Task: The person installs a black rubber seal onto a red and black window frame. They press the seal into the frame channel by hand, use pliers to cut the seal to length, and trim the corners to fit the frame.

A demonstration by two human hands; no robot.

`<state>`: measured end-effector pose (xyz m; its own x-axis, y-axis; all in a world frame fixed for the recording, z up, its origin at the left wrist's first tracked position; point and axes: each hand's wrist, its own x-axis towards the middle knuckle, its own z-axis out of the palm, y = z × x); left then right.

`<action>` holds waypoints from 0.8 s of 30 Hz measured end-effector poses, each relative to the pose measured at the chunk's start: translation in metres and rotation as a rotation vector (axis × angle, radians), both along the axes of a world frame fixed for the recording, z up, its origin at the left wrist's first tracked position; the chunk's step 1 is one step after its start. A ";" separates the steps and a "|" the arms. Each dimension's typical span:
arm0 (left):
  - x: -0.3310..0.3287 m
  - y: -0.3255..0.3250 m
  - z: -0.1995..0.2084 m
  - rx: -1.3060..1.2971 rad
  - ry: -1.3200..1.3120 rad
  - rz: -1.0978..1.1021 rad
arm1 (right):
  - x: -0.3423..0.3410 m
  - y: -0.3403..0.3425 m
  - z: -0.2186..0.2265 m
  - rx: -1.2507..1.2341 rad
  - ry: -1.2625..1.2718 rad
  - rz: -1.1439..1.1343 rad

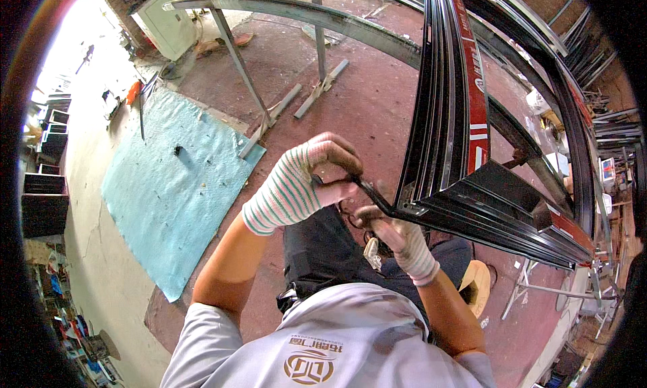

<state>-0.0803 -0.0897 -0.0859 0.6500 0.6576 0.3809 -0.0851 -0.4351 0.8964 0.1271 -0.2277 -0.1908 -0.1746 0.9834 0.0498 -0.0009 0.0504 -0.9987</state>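
My left hand (304, 179), in a white knit glove with green stripes and dark-stained fingertips, pinches the end of a thin black strip (376, 197), probably a rubber seal. The strip runs to the near corner of a black metal profile frame (431, 112) with red printed film on its sides. Just under that corner is my right hand (401, 243), gloved alike, with its fingers curled closed. What its fingertips grip is hidden by the fingers and the dark background. Thin dark loops show between the hands, too small to tell apart.
The frame rests on a curved grey metal stand (296, 9) with legs on the reddish floor. A light blue mat (182, 186) lies to the left. A round yellowish seat or disc (477, 287) is by my right leg. Metal profiles (617, 128) are stacked at far right.
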 end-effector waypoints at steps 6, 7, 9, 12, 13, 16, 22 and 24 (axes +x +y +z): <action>0.011 -0.008 0.036 -0.174 0.049 -0.017 | -0.014 0.049 0.035 -0.257 0.345 0.139; 0.015 -0.010 0.037 -0.188 0.047 -0.017 | -0.011 0.059 0.032 -0.303 0.480 0.190; 0.021 -0.015 0.046 -0.218 0.042 -0.017 | -0.002 0.056 0.043 -0.821 1.904 0.251; 0.028 -0.025 0.057 -0.404 0.002 -0.047 | 0.016 0.062 0.020 -0.563 2.046 0.397; 0.029 -0.030 0.060 -0.542 -0.065 -0.066 | 0.020 0.065 0.013 -0.461 1.887 0.402; 0.033 -0.035 0.053 -0.603 -0.109 -0.085 | 0.029 0.071 0.010 -0.401 1.667 0.362; 0.046 -0.037 0.047 -0.667 -0.262 -0.065 | 0.049 0.074 -0.008 -0.515 1.789 0.453; 0.047 -0.037 0.043 -0.667 -0.172 -0.019 | 0.060 0.072 -0.027 -0.725 2.079 0.591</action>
<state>-0.0337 -0.1262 -0.0434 0.6301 0.7765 -0.0021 -0.2527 0.2076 0.9450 0.1875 -0.1562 -0.2182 -0.5524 0.7906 0.2641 -0.5889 -0.5944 0.5476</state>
